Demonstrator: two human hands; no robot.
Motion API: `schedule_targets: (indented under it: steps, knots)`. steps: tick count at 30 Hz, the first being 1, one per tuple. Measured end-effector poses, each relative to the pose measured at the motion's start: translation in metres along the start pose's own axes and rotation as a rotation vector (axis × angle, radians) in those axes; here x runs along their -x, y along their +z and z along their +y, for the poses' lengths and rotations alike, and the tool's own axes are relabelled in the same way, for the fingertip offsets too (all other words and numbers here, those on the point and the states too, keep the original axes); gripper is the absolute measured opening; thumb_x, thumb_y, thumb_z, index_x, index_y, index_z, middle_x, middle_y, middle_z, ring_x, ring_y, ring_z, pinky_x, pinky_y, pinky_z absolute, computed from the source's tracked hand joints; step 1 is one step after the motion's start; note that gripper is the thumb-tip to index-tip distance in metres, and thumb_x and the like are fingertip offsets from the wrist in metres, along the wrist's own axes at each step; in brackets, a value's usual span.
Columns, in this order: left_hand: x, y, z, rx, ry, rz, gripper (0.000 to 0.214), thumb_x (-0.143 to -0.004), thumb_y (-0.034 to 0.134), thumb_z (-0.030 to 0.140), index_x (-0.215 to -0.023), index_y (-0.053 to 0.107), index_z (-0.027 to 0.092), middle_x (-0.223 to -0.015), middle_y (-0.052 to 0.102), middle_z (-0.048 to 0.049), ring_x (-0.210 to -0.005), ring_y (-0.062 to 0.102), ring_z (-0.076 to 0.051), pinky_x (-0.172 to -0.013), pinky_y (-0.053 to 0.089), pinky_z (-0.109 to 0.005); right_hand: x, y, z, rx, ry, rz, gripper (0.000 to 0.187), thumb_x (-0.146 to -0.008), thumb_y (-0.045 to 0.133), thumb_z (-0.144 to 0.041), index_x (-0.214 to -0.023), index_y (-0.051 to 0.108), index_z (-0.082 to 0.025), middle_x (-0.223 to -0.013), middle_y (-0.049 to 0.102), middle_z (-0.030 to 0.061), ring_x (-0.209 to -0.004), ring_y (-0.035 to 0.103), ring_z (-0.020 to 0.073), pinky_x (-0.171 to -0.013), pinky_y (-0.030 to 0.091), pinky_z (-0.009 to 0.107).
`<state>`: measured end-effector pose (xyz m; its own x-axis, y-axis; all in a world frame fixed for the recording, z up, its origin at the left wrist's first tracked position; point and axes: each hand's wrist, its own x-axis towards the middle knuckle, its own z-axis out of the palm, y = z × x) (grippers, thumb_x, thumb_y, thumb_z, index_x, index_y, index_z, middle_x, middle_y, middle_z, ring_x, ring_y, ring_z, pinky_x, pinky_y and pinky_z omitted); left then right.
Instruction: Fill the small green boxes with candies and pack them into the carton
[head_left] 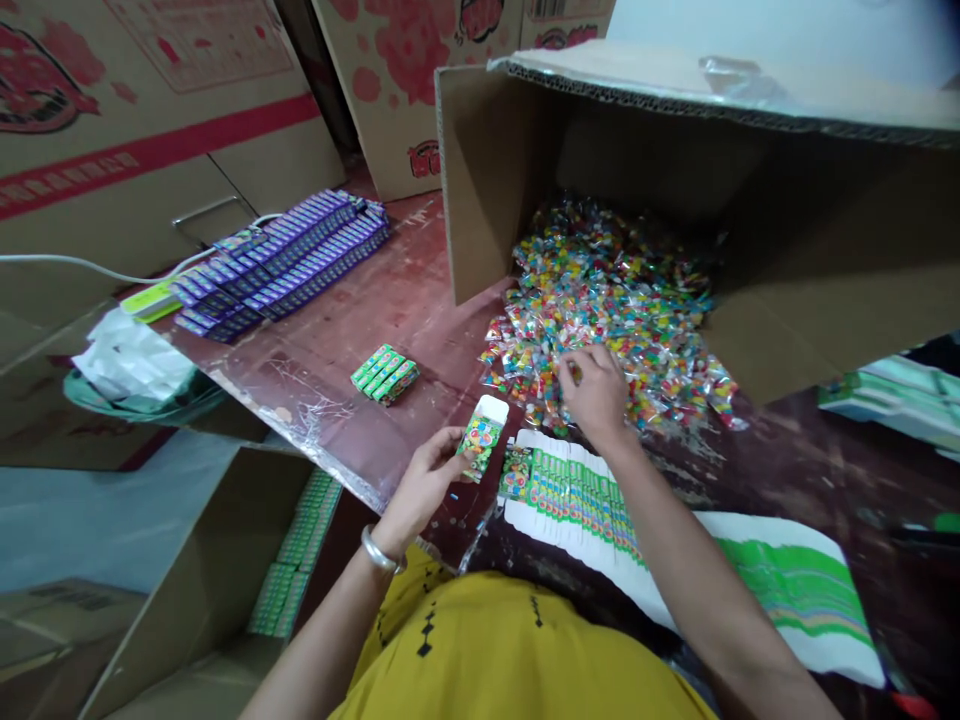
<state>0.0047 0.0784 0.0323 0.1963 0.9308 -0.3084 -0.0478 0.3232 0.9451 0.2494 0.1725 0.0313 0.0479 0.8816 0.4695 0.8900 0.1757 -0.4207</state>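
My left hand (424,485) grips a small green printed carton (482,435) with its white top flap open. My right hand (595,385) reaches into a heap of colourful candy sachets (615,300), its fingers pinched on one or more sachets. The heap spills out of a big cardboard box (750,170) lying on its side. A fanned row of flat green cartons (577,490) lies just below my right wrist. Three filled green cartons (385,373) sit together to the left on the dark red table (337,330).
Rows of purple cartons (285,255) lie at the table's far left, beside a white bag (131,360). A cardboard box (225,560) holding stacked green cartons stands on the floor at lower left. Printed shipping cartons (135,110) stand behind. More flat green sheets (795,590) lie on the right.
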Motion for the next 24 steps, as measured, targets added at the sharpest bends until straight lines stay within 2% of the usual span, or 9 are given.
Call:
schedule_targets:
  steps: [2, 5, 8, 13, 17, 24]
  knots:
    - [-0.002, 0.001, -0.002, -0.036, 0.029, -0.006, 0.031, -0.082, 0.064, 0.035, -0.107, 0.062, 0.017, -0.105, 0.067, -0.0063, -0.091, 0.061, -0.018, -0.079, 0.050, -0.027, 0.001, -0.011, -0.006, -0.213, 0.067, 0.024, 0.017, -0.091, 0.050, -0.029, -0.088, 0.063, -0.020, -0.090, 0.063, 0.0071, -0.088, 0.058, 0.0223, -0.080, 0.045, 0.035]
    - [-0.005, 0.006, -0.003, -0.087, 0.072, -0.036, 0.029, -0.083, 0.063, 0.034, -0.107, 0.062, 0.016, -0.105, 0.068, -0.0070, -0.093, 0.062, -0.018, -0.084, 0.048, -0.028, 0.009, -0.024, -0.027, -0.557, 0.175, -0.067, 0.014, -0.091, 0.052, -0.032, -0.089, 0.061, -0.021, -0.081, 0.064, 0.0024, -0.071, 0.060, 0.0164, -0.065, 0.047, 0.028]
    - [-0.007, 0.012, 0.000, -0.086, 0.094, -0.069, 0.030, -0.083, 0.064, 0.033, -0.107, 0.062, 0.016, -0.108, 0.068, -0.0081, -0.096, 0.063, -0.019, -0.086, 0.048, -0.030, 0.019, -0.029, -0.049, -0.680, 0.219, -0.162, 0.013, -0.089, 0.055, -0.032, -0.088, 0.062, -0.021, -0.079, 0.065, 0.0012, -0.067, 0.060, 0.0141, -0.062, 0.046, 0.025]
    - [-0.005, 0.017, 0.004, -0.096, 0.099, -0.061, 0.029, -0.083, 0.065, 0.032, -0.106, 0.060, 0.015, -0.107, 0.067, -0.0085, -0.094, 0.063, -0.019, -0.085, 0.049, -0.030, 0.027, -0.027, -0.065, -0.721, 0.203, -0.228, 0.009, -0.087, 0.057, -0.027, -0.085, 0.062, -0.020, -0.079, 0.066, 0.0011, -0.068, 0.062, 0.0138, -0.065, 0.048, 0.025]
    - [-0.002, 0.021, 0.002, -0.098, 0.124, -0.019, 0.024, -0.083, 0.065, 0.031, -0.101, 0.059, 0.016, -0.100, 0.067, -0.0065, -0.091, 0.063, -0.018, -0.082, 0.049, -0.029, 0.027, -0.027, -0.068, -0.718, 0.174, -0.162, 0.008, -0.088, 0.056, -0.026, -0.087, 0.061, -0.020, -0.079, 0.066, 0.0008, -0.070, 0.063, 0.0143, -0.066, 0.050, 0.025]
    - [0.001, 0.029, -0.005, -0.018, 0.142, 0.033, 0.023, -0.082, 0.066, 0.029, -0.099, 0.058, 0.015, -0.101, 0.066, -0.0074, -0.090, 0.063, -0.017, -0.080, 0.051, -0.028, 0.031, -0.031, -0.070, -0.482, -0.059, -0.146, 0.011, -0.089, 0.056, -0.020, -0.087, 0.066, -0.024, -0.088, 0.068, 0.0020, -0.090, 0.059, 0.0203, -0.083, 0.046, 0.035]
